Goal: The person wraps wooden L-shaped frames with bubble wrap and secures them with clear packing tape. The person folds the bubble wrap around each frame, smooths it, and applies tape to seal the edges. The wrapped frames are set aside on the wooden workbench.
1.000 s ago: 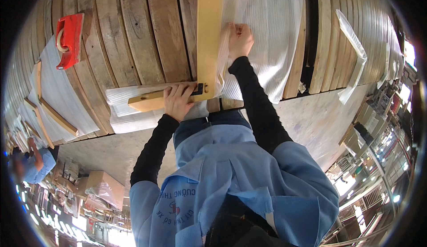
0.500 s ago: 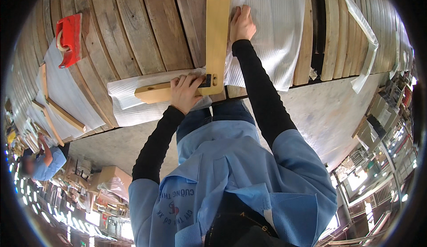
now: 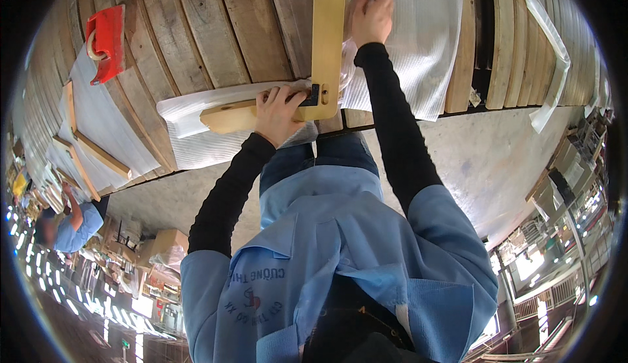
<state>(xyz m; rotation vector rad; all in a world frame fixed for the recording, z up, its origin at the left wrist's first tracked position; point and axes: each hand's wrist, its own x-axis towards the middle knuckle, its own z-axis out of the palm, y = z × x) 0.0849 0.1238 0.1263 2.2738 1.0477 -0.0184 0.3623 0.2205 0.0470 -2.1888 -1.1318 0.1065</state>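
Observation:
A pale wooden L-shaped piece, with a long bar (image 3: 327, 36) and a shorter arm (image 3: 226, 118), lies on white foam sheeting. A dark fitting (image 3: 314, 94) sits at its corner beside a slot. My left hand (image 3: 280, 114) is closed over the shorter arm near that corner, fingers on its far side. Right of the long bar, my right hand (image 3: 373, 17) has its fingers bent and closed on the foam sheet (image 3: 418, 42), apart from the wood. The far end of the long bar runs out of view.
A red tape dispenser (image 3: 110, 44) stands on the slatted wooden table (image 3: 203, 29) at the left. Beyond it, wooden pieces (image 3: 101, 154) lie on another foam sheet. A person in blue (image 3: 78, 227) is at the far left. A foam strip (image 3: 548, 42) lies at the right.
My right hand has shifted right, away from the long bar, and slightly farther forward. My left hand keeps its hold on the shorter arm. The whole view has moved a little.

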